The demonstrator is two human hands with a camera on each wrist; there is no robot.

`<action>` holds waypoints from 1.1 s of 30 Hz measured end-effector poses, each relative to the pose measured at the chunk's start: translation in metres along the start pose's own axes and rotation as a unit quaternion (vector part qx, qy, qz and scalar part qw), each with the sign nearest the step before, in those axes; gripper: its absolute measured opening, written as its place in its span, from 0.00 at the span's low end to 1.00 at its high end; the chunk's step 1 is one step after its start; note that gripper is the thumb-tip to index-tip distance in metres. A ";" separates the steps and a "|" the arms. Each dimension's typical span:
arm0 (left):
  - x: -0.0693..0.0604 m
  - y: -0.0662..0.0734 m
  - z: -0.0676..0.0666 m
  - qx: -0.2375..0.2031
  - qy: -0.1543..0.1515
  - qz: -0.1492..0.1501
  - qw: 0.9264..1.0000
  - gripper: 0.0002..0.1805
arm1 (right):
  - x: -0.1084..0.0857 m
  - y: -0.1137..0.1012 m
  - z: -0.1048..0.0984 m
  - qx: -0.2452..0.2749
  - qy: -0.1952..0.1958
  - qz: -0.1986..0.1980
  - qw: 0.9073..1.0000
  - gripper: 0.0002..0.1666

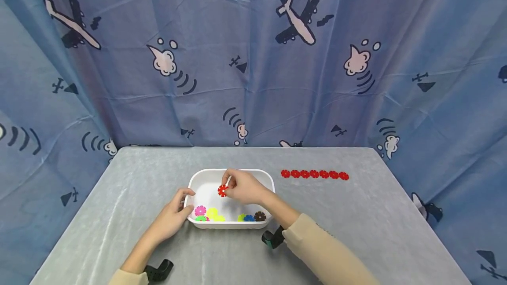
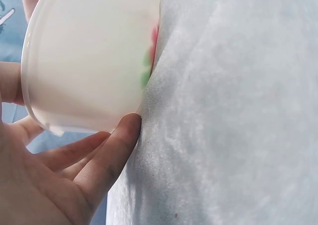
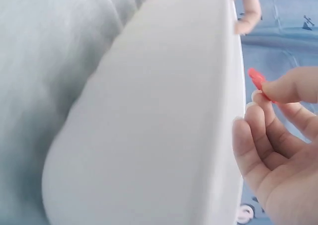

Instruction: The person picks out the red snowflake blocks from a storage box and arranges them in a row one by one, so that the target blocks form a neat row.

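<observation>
Over the white plastic tray, my right hand pinches a red notched disc between thumb and fingers. The right wrist view shows that red disc edge-on at the fingertips, above the rim. My left hand holds the tray's left end, fingers at the rim and thumb lower down. From the left wrist, a thumb or finger presses the tray's outer wall. Along the tray's near side lie a pink disc, yellow discs, a green one, a blue one and a dark brown one.
Right of the tray, several red notched discs form a straight row on the grey cloth-covered table. A blue curtain with airplane prints hangs behind the table. Black devices are worn on both wrists.
</observation>
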State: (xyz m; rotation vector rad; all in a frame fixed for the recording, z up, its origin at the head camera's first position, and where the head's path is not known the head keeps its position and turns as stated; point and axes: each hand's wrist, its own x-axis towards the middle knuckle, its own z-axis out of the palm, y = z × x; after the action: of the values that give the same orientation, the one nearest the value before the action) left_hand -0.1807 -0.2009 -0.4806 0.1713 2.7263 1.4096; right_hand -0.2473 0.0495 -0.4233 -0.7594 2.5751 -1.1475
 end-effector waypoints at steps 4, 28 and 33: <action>0.000 0.001 -0.001 0.004 -0.002 0.002 1.000 0.18 | -0.012 0.002 -0.018 0.007 0.003 -0.009 1.000 0.09; 0.001 0.000 -0.002 0.005 -0.006 0.010 1.000 0.18 | -0.080 0.086 -0.115 0.027 0.086 -0.007 0.996 0.08; 0.000 0.002 -0.002 0.002 -0.009 0.006 1.000 0.18 | -0.093 0.105 -0.134 0.003 0.096 0.020 0.995 0.08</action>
State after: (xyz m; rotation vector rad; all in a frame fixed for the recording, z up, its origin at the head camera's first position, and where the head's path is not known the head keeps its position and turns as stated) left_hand -0.1809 -0.2013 -0.4783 0.2000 2.7172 1.3992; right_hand -0.2604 0.2425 -0.4118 -0.6209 2.7269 -1.2714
